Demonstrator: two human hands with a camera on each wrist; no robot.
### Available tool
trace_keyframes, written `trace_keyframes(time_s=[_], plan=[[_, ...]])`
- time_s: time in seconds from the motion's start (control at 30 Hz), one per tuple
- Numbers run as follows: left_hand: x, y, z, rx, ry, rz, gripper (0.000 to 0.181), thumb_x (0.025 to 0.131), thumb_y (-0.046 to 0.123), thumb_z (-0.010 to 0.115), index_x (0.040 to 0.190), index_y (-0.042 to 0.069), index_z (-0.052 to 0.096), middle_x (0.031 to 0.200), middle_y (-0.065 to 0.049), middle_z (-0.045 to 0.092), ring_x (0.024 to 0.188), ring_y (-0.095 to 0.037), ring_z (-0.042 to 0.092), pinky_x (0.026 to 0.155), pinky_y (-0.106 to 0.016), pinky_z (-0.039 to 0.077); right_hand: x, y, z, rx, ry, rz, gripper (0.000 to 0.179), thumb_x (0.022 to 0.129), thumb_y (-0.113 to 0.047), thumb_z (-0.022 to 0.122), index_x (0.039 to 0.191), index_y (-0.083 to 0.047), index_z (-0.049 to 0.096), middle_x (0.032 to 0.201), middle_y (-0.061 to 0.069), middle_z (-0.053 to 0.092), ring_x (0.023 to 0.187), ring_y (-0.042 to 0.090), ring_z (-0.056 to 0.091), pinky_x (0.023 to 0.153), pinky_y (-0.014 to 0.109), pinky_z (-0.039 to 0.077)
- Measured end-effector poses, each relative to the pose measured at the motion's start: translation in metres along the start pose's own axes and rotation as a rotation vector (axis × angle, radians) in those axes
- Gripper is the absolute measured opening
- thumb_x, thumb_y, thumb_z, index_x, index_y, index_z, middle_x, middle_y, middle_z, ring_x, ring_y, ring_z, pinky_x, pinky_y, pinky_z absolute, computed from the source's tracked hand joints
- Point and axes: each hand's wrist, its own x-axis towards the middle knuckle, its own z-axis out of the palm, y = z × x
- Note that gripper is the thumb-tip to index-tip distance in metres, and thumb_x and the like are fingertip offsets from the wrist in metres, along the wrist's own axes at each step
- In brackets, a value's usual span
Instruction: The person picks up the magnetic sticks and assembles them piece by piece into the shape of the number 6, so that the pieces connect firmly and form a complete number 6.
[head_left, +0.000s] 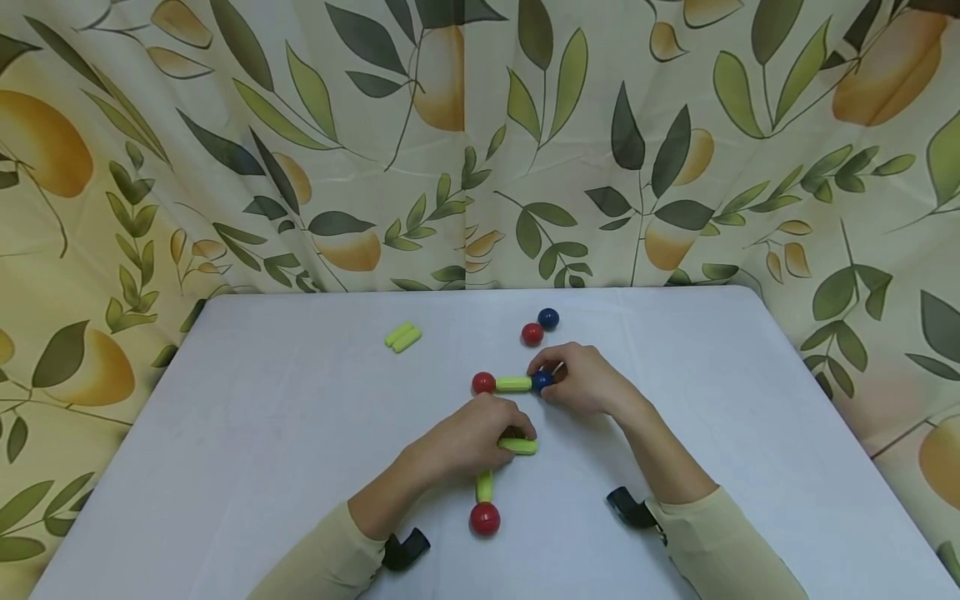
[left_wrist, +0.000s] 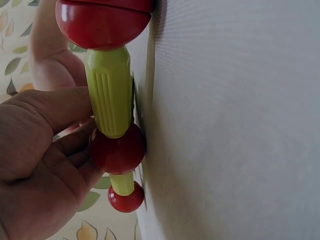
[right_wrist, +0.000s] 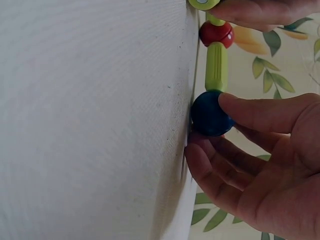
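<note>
A chain of red balls and light-green rods lies on the white table, its near red ball [head_left: 485, 519] and near green rod [head_left: 484, 486] in front of my left hand [head_left: 480, 433]. The middle red ball [left_wrist: 118, 148] shows in the left wrist view but is hidden under the hand from above. My left fingers and thumb hold a sideways green rod [head_left: 517, 447] whose free end points right. From the far red ball [head_left: 483, 382], another green rod [head_left: 513, 383] runs right to a blue ball [right_wrist: 212, 113]. My right hand [head_left: 588, 379] pinches that blue ball.
Behind the right hand, a loose red ball [head_left: 532, 334] and blue ball [head_left: 548, 318] sit together. Two loose green rods [head_left: 403, 337] lie side by side at the back left. A fruit-patterned curtain [head_left: 420, 208] hangs behind the white table [head_left: 262, 433].
</note>
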Motion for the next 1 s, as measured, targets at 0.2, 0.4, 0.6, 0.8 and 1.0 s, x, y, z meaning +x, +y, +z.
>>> trace_keyframes(time_s=[0.2, 0.4, 0.6, 0.8, 1.0], plan=[[0.0, -0.001, -0.001, 0.001, -0.014, 0.004, 0.035, 0.085, 0.007, 0.085, 0.119, 0.016, 0.079, 0.108, 0.007, 0.076, 0.092, -0.004, 0.063, 0.084, -0.016, 0.053, 0.001, 0.0, -0.001, 0.003, -0.002, -0.003, 0.026, 0.089, -0.004, 0.078, 0.114, -0.011, 0.077, 0.105, 0.011, 0.071, 0.092, 0.025, 0.062, 0.081, 0.036, 0.057], [0.0, -0.002, -0.001, 0.003, -0.013, 0.015, 0.034, 0.086, 0.007, 0.085, 0.118, 0.016, 0.079, 0.109, 0.006, 0.077, 0.092, -0.003, 0.063, 0.085, -0.016, 0.053, -0.001, -0.001, 0.0, 0.004, -0.002, 0.002, 0.026, 0.089, -0.005, 0.078, 0.115, -0.011, 0.077, 0.106, 0.012, 0.071, 0.093, 0.026, 0.062, 0.081, 0.035, 0.058], [0.0, -0.002, 0.0, 0.004, -0.002, 0.029, 0.033, 0.086, 0.007, 0.085, 0.117, 0.016, 0.079, 0.108, 0.007, 0.077, 0.092, -0.003, 0.063, 0.086, -0.016, 0.053, 0.0, 0.0, 0.0, 0.002, 0.001, -0.002, 0.026, 0.089, -0.004, 0.078, 0.115, -0.01, 0.077, 0.106, 0.012, 0.071, 0.093, 0.025, 0.062, 0.081, 0.035, 0.058], [-0.001, -0.003, -0.003, -0.04, 0.017, 0.041, 0.032, 0.087, 0.01, 0.084, 0.118, 0.016, 0.079, 0.108, 0.007, 0.075, 0.093, -0.003, 0.064, 0.086, -0.016, 0.053, 0.0, 0.0, 0.001, 0.001, 0.002, -0.002, 0.027, 0.089, -0.004, 0.078, 0.115, -0.011, 0.076, 0.105, 0.011, 0.071, 0.093, 0.025, 0.062, 0.082, 0.036, 0.058], [-0.004, -0.005, -0.01, -0.051, 0.039, 0.051, 0.029, 0.089, 0.009, 0.081, 0.118, 0.013, 0.079, 0.11, 0.004, 0.076, 0.095, -0.007, 0.066, 0.085, -0.018, 0.054, 0.0, 0.001, 0.001, -0.001, 0.003, -0.006, 0.026, 0.089, -0.004, 0.078, 0.115, -0.011, 0.076, 0.105, 0.011, 0.071, 0.093, 0.025, 0.061, 0.082, 0.036, 0.057]])
